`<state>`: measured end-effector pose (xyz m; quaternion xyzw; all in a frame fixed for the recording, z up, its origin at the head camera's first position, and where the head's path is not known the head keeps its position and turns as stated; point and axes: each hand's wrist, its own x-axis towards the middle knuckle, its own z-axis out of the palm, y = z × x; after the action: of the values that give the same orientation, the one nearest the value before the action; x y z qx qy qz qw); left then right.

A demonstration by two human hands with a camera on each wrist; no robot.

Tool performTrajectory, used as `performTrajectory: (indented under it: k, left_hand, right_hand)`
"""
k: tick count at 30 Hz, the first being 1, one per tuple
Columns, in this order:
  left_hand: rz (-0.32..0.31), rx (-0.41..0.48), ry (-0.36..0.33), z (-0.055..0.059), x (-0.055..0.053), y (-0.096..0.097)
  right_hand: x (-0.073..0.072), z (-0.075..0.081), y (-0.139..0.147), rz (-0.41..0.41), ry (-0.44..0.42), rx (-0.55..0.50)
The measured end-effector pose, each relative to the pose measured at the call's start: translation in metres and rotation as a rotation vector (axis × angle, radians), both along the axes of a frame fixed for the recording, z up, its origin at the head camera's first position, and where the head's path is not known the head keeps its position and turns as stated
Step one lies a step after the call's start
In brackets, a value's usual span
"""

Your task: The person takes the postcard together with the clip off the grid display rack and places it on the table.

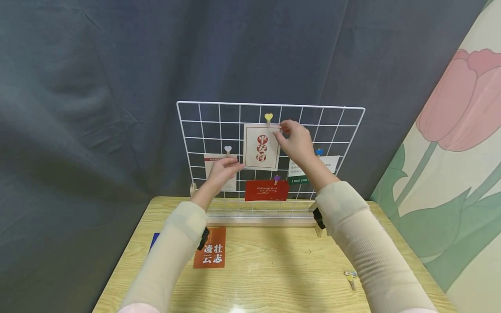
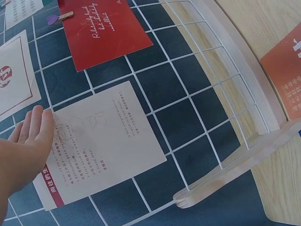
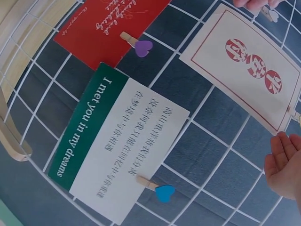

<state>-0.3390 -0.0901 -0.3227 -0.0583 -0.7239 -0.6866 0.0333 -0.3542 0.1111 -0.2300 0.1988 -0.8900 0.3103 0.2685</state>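
Observation:
A white card with red round characters point(image 1: 252, 152) hangs on a white wire grid point(image 1: 328, 115) from a yellow heart clip point(image 1: 268, 117). My right hand point(image 1: 296, 141) is at the card's upper right corner, thumb and forefinger apart; in the right wrist view its fingers point(image 3: 282, 153) look fairly straight. At the lower left corner is my left hand point(image 1: 224, 173), fingers extended in the left wrist view point(image 2: 35, 125). It partly covers a white card with a red strip point(image 2: 108, 136), which hangs from a white heart clip point(image 1: 228, 149). Exact fingertip contact is unclear.
Below hangs a red card point(image 1: 266, 193) with a purple heart clip point(image 3: 143, 48). To the right is a green-and-white card point(image 3: 136, 141) with a blue heart clip point(image 3: 164, 193). On the wooden table point(image 1: 266, 269) lie an orange-red card point(image 1: 209, 261) and loose clips point(image 1: 351, 280).

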Motion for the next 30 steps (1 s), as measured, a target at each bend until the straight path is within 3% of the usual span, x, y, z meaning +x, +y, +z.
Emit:
performTrajectory:
  k: [14, 30]
  left_hand:
    - [0.028, -0.060, -0.007, 0.004, 0.004, 0.005]
    - [0.039, -0.051, 0.022, -0.001, -0.002, 0.011]
  right_hand:
    - [0.002, 0.013, -0.013, 0.026, 0.023, 0.005]
    - [-0.002, 0.023, -0.019, -0.005, -0.001, 0.052]
